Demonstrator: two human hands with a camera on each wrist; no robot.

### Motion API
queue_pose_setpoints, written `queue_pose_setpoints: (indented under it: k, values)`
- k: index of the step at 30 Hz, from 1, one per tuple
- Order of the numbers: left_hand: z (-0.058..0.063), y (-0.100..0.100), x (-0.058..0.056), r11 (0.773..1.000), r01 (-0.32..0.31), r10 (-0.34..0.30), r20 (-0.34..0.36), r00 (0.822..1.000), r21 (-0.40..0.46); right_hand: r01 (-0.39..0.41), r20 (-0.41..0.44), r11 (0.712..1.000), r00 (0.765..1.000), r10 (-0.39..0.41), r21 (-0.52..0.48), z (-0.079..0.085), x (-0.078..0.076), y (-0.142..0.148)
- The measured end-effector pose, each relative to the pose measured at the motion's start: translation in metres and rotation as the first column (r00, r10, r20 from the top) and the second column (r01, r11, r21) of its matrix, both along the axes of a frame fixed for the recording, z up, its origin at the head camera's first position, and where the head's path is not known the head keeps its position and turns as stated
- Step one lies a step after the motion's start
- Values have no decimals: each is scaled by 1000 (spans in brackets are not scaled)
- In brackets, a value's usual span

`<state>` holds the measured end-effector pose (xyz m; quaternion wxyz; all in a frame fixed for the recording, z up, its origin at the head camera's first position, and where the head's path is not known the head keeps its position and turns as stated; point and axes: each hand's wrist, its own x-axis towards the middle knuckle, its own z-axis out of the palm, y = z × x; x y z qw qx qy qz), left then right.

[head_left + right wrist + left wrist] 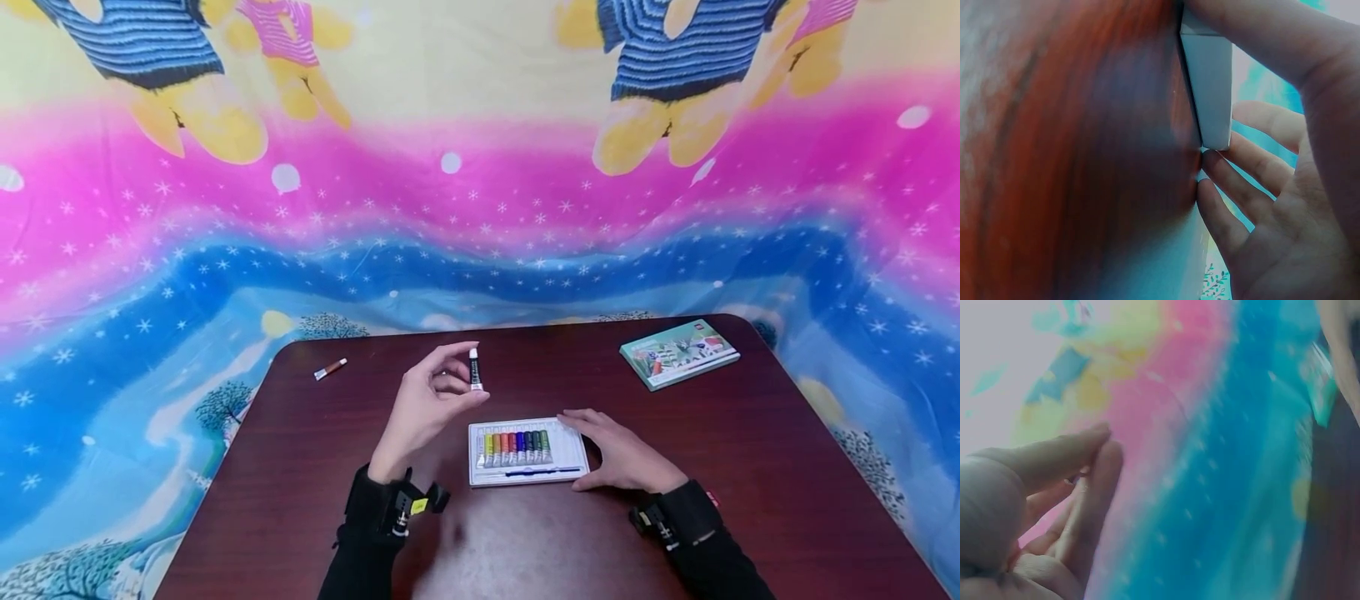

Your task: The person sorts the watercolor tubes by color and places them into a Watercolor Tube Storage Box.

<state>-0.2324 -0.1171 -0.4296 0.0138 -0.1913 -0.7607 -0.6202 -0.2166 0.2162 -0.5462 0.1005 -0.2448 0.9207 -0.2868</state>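
Note:
Between thumb and forefinger, my left hand [427, 400] holds a small paint tube [475, 373] with a black label and white cap, raised above the table. In the left wrist view the left hand [1054, 506] mostly hides that tube. My right hand [626, 454] grips the right end of a white paint tray [573, 446], thumb at the near corner and fingers at the far one. The right wrist view shows the tray's side wall [1210, 90] between the thumb and fingers of the right hand [1285, 206]. A row of coloured paint tubes [513, 447] lies in the tray, with a blue-handled paintbrush [532, 472] along its near edge.
A brown-labelled paint tube [331, 369] lies alone at the table's back left. Toward the back right is a green illustrated box [678, 354]. The dark wooden table [300, 517] has rounded far corners, with a printed curtain [450, 275] hanging behind it.

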Motion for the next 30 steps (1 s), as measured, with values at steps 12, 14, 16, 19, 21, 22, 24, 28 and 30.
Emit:
queue_pose_setpoints:
  k: [12, 14, 16, 19, 21, 22, 24, 28, 30]
  values:
    - [21, 14, 22, 997, 10, -9, -13, 1000, 81, 8, -4, 1000, 1000, -8, 5, 3, -1, 1]
    - [21, 14, 22, 997, 11, -8, -31, 999, 73, 6, -8, 1000, 1000, -6, 6, 3, -1, 2]
    - [20, 14, 21, 998, 12, -9, -40, 999, 57, 4, -9, 1000, 1000, -4, 7, 3, -1, 2]
    - [12, 13, 12, 1000, 11, -11, -47, 999, 4, 7, -15, 1000, 1000, -7, 5, 3, -2, 2]
    - [-3, 9, -1, 998, -12, 9, -45, 999, -64, 10, -21, 1000, 1000, -10, 4, 2, -2, 2]
    - [-14, 7, -9, 994, -31, 27, -40, 999, -109, 12, -22, 1000, 1000, -12, 5, 1, -2, 3]
    - [-41, 0, -24, 972, -79, 74, -31, 997, -222, 11, -15, 1000, 1000, -11, 4, -1, -1, 2]
    - [-91, -12, -45, 872, -158, 185, 13, 983, -463, 2, 6, 1000, 1000, -2, 2, -2, 1, 2]
    - [-105, -16, -49, 827, -176, 218, 17, 976, -534, 0, 2, 1000, 1000, 0, 2, -1, 1, 2]
